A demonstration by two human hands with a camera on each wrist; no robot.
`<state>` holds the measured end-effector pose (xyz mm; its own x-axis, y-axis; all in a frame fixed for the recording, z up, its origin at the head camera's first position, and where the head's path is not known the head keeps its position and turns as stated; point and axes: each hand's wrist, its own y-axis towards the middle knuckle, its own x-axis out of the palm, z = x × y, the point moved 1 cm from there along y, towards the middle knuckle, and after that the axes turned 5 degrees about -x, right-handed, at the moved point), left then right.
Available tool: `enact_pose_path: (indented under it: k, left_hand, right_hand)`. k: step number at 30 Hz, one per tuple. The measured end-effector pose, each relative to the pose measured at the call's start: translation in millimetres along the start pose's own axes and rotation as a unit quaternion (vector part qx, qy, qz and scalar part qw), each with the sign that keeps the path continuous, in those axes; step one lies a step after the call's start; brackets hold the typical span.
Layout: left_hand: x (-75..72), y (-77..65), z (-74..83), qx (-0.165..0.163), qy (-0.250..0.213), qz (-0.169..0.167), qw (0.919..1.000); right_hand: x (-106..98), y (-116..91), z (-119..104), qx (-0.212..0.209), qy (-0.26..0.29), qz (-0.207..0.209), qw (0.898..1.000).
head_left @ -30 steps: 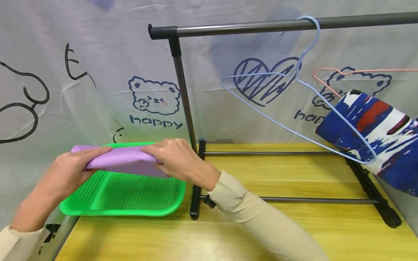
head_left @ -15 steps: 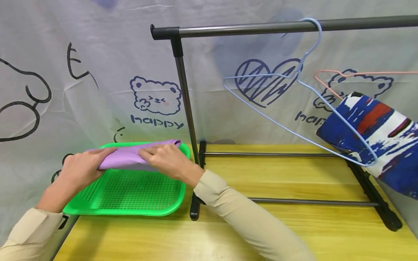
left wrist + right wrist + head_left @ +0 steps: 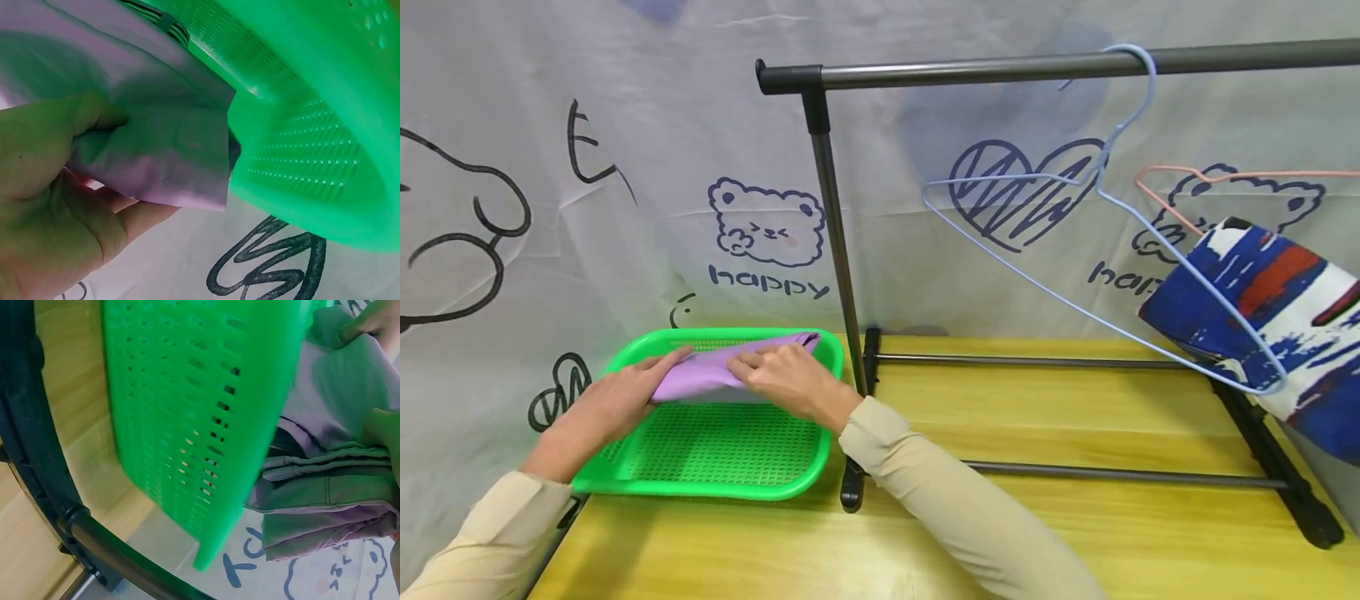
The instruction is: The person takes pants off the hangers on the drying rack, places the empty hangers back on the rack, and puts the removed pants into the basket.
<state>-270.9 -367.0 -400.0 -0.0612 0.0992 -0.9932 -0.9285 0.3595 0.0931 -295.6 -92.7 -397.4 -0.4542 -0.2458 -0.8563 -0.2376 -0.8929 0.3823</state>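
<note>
A folded purple garment (image 3: 700, 375) is held by both hands over the green plastic basket (image 3: 700, 490). My left hand (image 3: 613, 400) pinches its left end, thumb on top and fingers beneath, as the left wrist view shows. On the garment's right part, my right hand (image 3: 790, 379) grips the near edge with its thumb and fingers. Stacked fold layers of the garment (image 3: 328, 494) face the right wrist camera, close by the basket's wall (image 3: 206, 425). In the left wrist view, a striped band (image 3: 165, 24) shows at its upper edge.
Right of the basket stands a metal clothes rack (image 3: 842, 250). From its top bar hangs a bare blue hanger (image 3: 1037, 287); behind it is a pink hanger (image 3: 1262, 173) beside a blue, white and red patterned cloth (image 3: 1277, 292). All stand on a wooden table (image 3: 737, 550) before a printed curtain.
Both hands have brought the garment rightward and slightly lower over the basket, its left end swinging in from the basket's left rim. The head view has shifted slightly.
</note>
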Motion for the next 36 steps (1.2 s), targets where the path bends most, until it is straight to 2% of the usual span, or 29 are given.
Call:
enact_pose_path:
  k: [3,6,9,14,23,25,27,32,34,36]
  left_hand:
    - [2.2,-0.7,-2.1,-0.005,-0.005,0.005,1.0000]
    - [8.0,0.2,-2.5,0.000,-0.010,-0.010,0.9999]
    - [14.9,-1.4,-1.8,0.006,-0.016,-0.045,0.9988]
    - [22.2,-6.6,2.5,0.012,-0.032,-0.101,0.9943]
    - [17.9,-12.2,7.5,-0.004,-0.077,-0.194,0.9779]
    - [18.4,-13.4,7.7,-0.010,-0.089,-0.206,0.9744]
    - [19.4,-15.0,7.6,-0.016,-0.094,-0.214,0.9722]
    - [21.6,-18.9,6.9,-0.029,-0.103,-0.222,0.9691]
    - [22.1,-19.8,6.9,-0.029,-0.110,-0.220,0.9688]
    - [23.0,-20.7,7.4,-0.030,-0.125,-0.221,0.9668]
  right_hand:
    - [4,3,-2,-0.003,-0.012,-0.001,1.000]
    - [8,4,-5,0.001,-0.018,-0.012,1.000]
    - [13,3,-10,-0.006,-0.012,-0.031,0.999]
    - [22,1,-25,-0.021,0.027,-0.068,0.997]
    - [23,-2,-43,-0.016,0.098,-0.125,0.987]
    - [23,-4,-45,-0.008,0.139,-0.143,0.980]
    - [23,-6,-47,0.006,0.192,-0.165,0.967]
    - [23,-10,-48,0.051,0.306,-0.218,0.925]
    - [24,-12,-49,0.058,0.328,-0.224,0.916]
    - [24,-14,-50,0.055,0.339,-0.224,0.912]
